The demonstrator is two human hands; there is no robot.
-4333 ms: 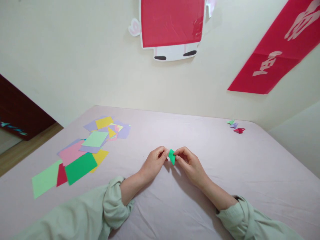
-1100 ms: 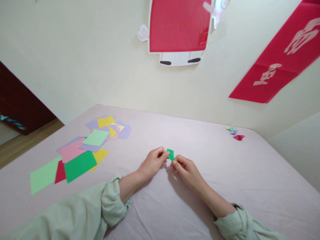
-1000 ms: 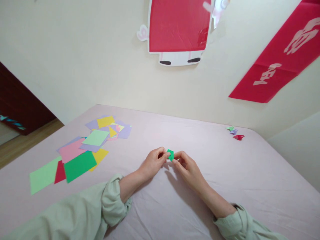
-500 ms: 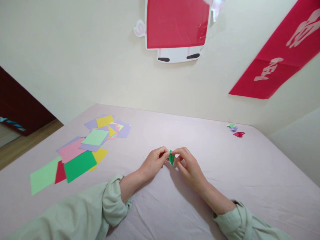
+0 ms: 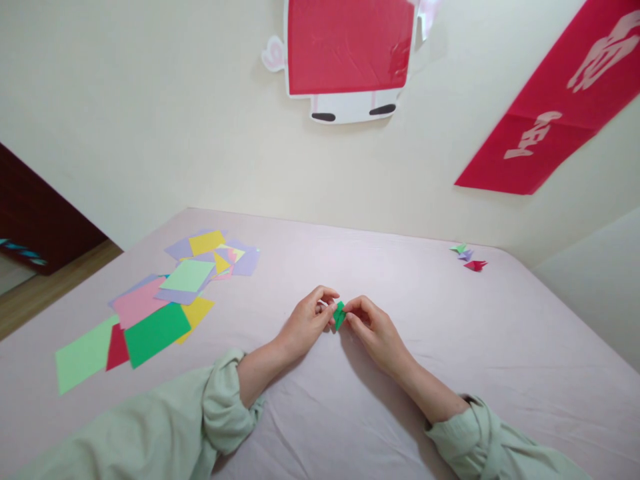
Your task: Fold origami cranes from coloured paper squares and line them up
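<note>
Since half a second ago, green fold (image 5: 339, 315) has been turned narrower between the hands. Pink sheet (image 5: 450, 360) is spread under a cream wall (image 5: 150, 120); one poster (image 5: 345, 47) and one banner (image 5: 555, 107) are hung. The fold is pinched mid-sheet by fingertips of left hand (image 5: 305, 325) and right hand (image 5: 376, 331), long axis near upright, top leaning right. Three small folds (image 5: 470, 257) are counted far right; paper squares (image 5: 160, 300) overlap, count unclear.

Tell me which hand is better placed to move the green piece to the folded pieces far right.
Right, probably. Both the left hand and right hand pinch the green piece, but the folded pieces lie on the right hand's side, so it need not cross the left.
</note>
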